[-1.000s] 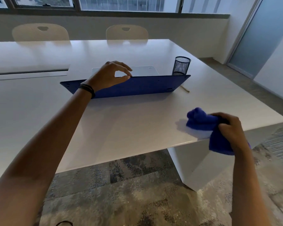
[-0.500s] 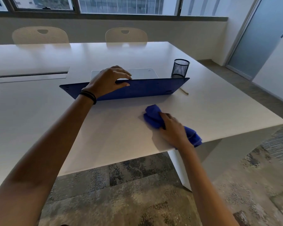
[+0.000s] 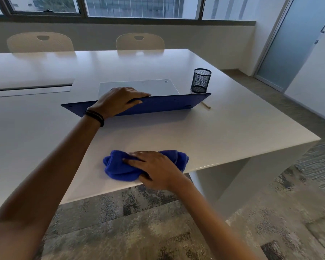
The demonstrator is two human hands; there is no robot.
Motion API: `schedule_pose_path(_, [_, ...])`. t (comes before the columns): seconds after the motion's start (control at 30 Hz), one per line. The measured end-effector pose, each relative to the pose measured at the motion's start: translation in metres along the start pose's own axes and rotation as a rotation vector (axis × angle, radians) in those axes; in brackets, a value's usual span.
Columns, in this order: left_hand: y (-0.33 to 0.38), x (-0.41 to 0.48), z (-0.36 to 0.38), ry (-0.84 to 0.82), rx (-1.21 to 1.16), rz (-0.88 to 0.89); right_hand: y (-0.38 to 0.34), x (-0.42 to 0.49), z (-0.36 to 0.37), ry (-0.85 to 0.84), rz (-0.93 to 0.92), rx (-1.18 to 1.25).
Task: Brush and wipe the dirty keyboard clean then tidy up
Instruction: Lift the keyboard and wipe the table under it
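Note:
The blue keyboard (image 3: 167,106) stands tilted up on its long edge in the middle of the white table (image 3: 223,132), with its underside facing me and its keys hidden. My left hand (image 3: 118,101) grips its top edge near the left half, fingers curled over the rim. A bunched blue cloth (image 3: 116,166) lies on the table close to the front edge. My right hand (image 3: 154,169) holds the cloth from above and presses it onto the tabletop, thumb tucked at its near side.
A flat pale grey slab (image 3: 154,86) lies behind the keyboard. A black mesh cup (image 3: 201,80) stands at its right, with a thin wooden stick (image 3: 205,105) on the table below it. Two chairs (image 3: 140,41) stand at the far side. The table's corner (image 3: 315,140) is at the right.
My right hand carried the cloth from off the table's right edge onto the tabletop and swept it left and toward the front edge. My left hand closed on the keyboard's top edge.

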State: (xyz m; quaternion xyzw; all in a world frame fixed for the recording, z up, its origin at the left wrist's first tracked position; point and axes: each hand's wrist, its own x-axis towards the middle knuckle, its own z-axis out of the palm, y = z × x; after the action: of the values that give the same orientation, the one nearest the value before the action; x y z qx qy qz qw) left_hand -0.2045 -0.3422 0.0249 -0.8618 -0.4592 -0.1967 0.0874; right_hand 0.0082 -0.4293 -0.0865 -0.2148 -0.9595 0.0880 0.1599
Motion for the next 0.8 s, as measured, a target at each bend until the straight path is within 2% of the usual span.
schedule_pose_path(0.23, [0.01,-0.007,0.007,-0.015,-0.033,-0.033,0.021,-0.03,-0.009,0.128,0.138,-0.008])
schedule_pose_path(0.6, [0.031,-0.03,0.027,0.033,-0.048,-0.026,0.095,-0.121,-0.032,0.565,0.515,-0.25])
schedule_pose_path(0.7, [0.034,-0.035,0.036,0.043,-0.029,-0.005,0.104,-0.155,-0.025,0.746,0.616,-0.235])
schedule_pose_path(0.8, [0.041,-0.041,0.042,0.048,0.025,0.039,0.108,-0.182,-0.017,0.818,0.686,-0.15])
